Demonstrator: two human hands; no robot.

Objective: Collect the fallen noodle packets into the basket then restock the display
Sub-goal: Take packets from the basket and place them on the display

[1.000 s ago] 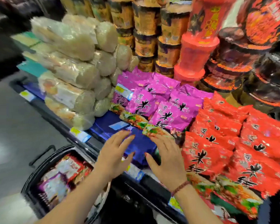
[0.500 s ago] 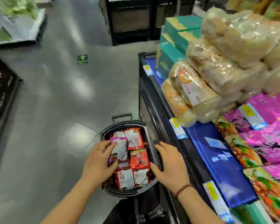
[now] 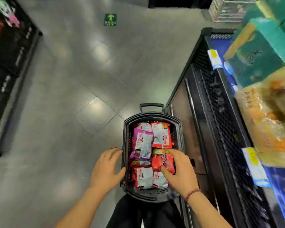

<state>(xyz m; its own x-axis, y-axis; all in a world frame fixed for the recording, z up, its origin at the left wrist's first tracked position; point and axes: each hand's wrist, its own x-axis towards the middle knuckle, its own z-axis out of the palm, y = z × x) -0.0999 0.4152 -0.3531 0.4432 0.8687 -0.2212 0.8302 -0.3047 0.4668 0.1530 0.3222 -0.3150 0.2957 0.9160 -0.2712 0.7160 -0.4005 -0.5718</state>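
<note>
A black basket [image 3: 152, 116] stands on the grey floor beside the display, holding several noodle packets, red and purple. My right hand [image 3: 179, 170] is inside the basket, thumb and fingers curled round a red noodle packet [image 3: 163, 161] at its right side. A purple packet [image 3: 142, 142] lies to the left of it. My left hand [image 3: 107, 168] rests against the basket's left rim with fingers straight, holding nothing.
The black display stand [image 3: 217, 112] runs along the right, with teal boxes [image 3: 260, 51], clear bags of pale noodles [image 3: 270, 122] and price tags [image 3: 253, 167] on its edge. Another dark shelf [image 3: 10, 63] lines the left. Grey tiled floor [image 3: 72, 96] lies between.
The view swung from the display down to the basket. My right hand moved from the basket's rim into the basket and closed on a red packet; my left hand slid to the left rim.
</note>
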